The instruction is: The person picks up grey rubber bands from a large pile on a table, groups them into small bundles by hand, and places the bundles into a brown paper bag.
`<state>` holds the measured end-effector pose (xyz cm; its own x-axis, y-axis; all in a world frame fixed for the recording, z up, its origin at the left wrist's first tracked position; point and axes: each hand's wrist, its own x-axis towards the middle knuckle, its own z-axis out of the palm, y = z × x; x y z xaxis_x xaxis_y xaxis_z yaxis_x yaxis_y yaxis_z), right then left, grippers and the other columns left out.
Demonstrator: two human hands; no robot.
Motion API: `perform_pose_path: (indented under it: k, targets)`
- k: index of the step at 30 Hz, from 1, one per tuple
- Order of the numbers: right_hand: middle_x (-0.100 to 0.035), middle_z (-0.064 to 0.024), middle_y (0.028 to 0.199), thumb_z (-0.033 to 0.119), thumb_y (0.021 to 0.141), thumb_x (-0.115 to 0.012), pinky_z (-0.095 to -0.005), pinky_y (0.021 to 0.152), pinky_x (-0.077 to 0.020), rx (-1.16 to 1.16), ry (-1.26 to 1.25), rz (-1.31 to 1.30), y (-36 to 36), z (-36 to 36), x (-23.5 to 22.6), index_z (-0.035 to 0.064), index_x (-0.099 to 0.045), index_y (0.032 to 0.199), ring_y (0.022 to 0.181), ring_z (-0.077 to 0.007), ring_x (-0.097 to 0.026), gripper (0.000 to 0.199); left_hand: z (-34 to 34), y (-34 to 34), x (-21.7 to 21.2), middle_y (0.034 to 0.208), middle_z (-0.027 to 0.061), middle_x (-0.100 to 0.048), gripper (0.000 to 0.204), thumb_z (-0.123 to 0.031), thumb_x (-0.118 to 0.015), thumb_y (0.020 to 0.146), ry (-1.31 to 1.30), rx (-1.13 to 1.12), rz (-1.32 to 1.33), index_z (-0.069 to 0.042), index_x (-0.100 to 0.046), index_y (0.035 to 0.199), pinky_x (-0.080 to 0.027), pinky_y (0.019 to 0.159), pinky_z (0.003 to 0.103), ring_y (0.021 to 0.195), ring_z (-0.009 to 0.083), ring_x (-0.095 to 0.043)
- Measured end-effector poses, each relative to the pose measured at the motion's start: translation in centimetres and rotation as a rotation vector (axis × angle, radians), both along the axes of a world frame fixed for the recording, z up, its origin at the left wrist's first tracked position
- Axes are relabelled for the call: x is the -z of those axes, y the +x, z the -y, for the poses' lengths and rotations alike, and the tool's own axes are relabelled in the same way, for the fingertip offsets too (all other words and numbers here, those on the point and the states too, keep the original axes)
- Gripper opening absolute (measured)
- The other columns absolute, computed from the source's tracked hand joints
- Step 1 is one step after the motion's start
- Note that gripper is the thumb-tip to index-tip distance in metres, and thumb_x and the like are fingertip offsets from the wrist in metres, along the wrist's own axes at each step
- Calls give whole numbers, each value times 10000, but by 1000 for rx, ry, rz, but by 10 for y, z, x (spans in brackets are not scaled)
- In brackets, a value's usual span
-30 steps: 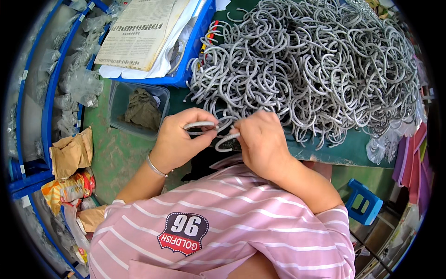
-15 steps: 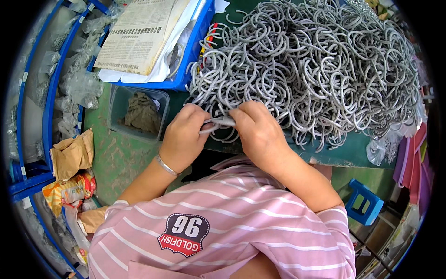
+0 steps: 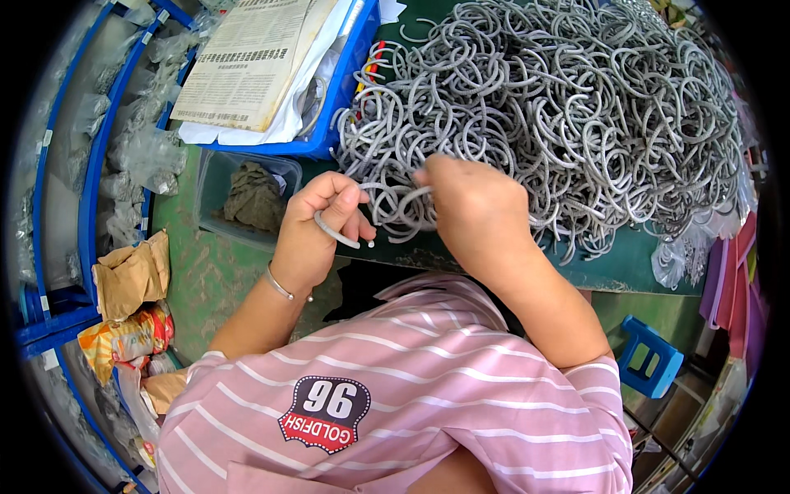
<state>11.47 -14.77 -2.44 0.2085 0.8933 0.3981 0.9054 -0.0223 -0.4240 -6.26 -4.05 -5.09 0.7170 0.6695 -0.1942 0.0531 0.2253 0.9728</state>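
My left hand point(image 3: 317, 218) is closed around a grey open ring point(image 3: 333, 232), a curved rod whose two ends show below my fingers. My right hand point(image 3: 477, 206) is at the near edge of a big pile of grey open rings point(image 3: 543, 107). Its fingers are curled together and a little blurred by motion. What they hold, if anything, is hidden behind the knuckles. Between my hands, several rings from the pile's edge lie on the dark green table point(image 3: 609, 276).
Left of the pile stands a blue bin point(image 3: 304, 148) topped with newspaper point(image 3: 239, 66). Nearer, a clear plastic tub point(image 3: 206, 193) holds a brown cloth point(image 3: 253, 198). Blue shelving point(image 3: 95, 148) with bagged parts lines the left. A blue stool point(image 3: 650, 358) stands at right.
My hands have moved apart: they were together at a grey ring, with a small grey piece at my right fingertips. My left hand keeps the ring; my right has shifted up and right.
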Motion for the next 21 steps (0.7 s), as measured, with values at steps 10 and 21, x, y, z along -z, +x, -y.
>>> perform_pose_path:
  k: [10,21]
  targets:
    - [-589,-127,714,-130,699,-529,-383,608,-464,-80,-318,-623,48,30,-59,-2,-526,774,706,-355,-617,148,12,-18,8,829,78,-624,38,-43,-601,875,764,75,-268,-12,-606,897,-484,734,302,770,206,-613]
    - [-556,-130,761,-142,626,-586,-403,643,-470,-168,-132,-311,-7,53,30,9,-503,809,746,-337,-558,251,16,17,9,1000,112,-604,158,32,-593,671,1365,145,-187,-33,-558,810,-415,759,384,890,296,-558]
